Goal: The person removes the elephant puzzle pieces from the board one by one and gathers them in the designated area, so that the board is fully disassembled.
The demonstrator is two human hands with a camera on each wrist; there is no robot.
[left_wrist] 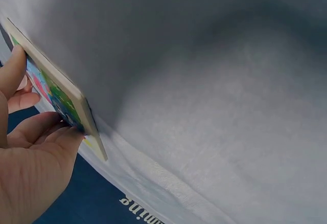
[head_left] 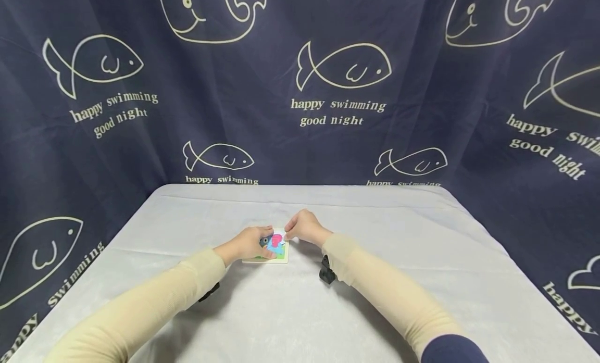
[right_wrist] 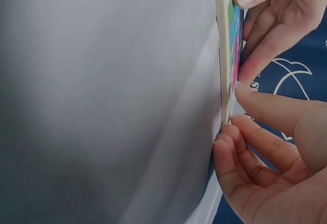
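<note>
A small wooden puzzle board (head_left: 279, 260) with a pale rim lies on the table. Its picture shows a pink shape, blue, and green along the bottom. My left hand (head_left: 246, 243) lies over the left part of the board, thumb on the lower picture and fingers reaching toward the top edge. In the left wrist view, the fingertips of that left hand (left_wrist: 43, 152) touch the board's face. At the board's upper right corner, my right hand (head_left: 305, 227) pinches with thumb and curled fingers. The right wrist view has the right thumb (right_wrist: 265, 106) at the rim.
A white cloth (head_left: 375, 300) with soft folds covers the table. Behind it hangs a dark blue curtain (head_left: 262, 92) with fish outlines and lettering. A black device (head_left: 326, 272) sits under the right wrist.
</note>
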